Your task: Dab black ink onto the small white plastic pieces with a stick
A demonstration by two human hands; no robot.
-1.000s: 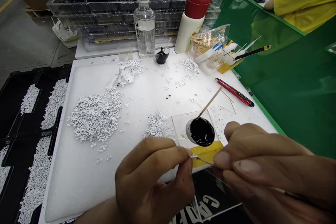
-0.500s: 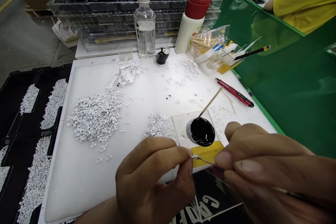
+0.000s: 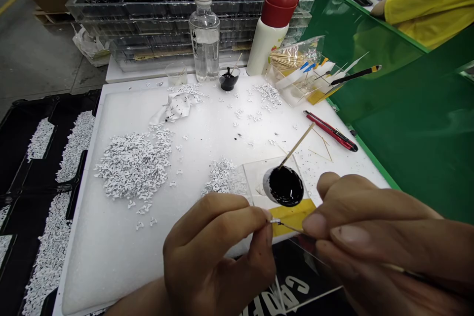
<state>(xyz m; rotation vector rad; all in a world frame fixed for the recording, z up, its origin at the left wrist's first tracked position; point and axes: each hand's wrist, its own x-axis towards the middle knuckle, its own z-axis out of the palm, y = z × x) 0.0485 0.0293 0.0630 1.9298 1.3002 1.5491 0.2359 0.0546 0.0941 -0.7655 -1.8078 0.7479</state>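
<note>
My left hand (image 3: 218, 252) is closed in a pinch on a tiny white part (image 3: 274, 220) at the near edge of the white foam board (image 3: 111, 252). My right hand (image 3: 374, 237) is closed round a thin stick (image 3: 291, 227) whose dark tip touches that part. Just beyond the fingers sits a small cup of black paint (image 3: 285, 186) with a wooden stick (image 3: 296, 146) leaning in it, on a clear sheet with a yellow strip (image 3: 292, 215). A large heap of small white parts (image 3: 131, 165) lies to the left, a smaller heap (image 3: 222, 177) nearer the cup.
At the back stand a clear bottle (image 3: 204, 34), a white flask with a red cap (image 3: 273, 27), a small black dish (image 3: 228, 79), a clear cup (image 3: 176, 74) and stacked clear trays (image 3: 148, 10). A red cutter (image 3: 331, 131) lies right. Black trays (image 3: 22, 158) hold white parts. Another person's yellow sleeve (image 3: 425, 0) is far right.
</note>
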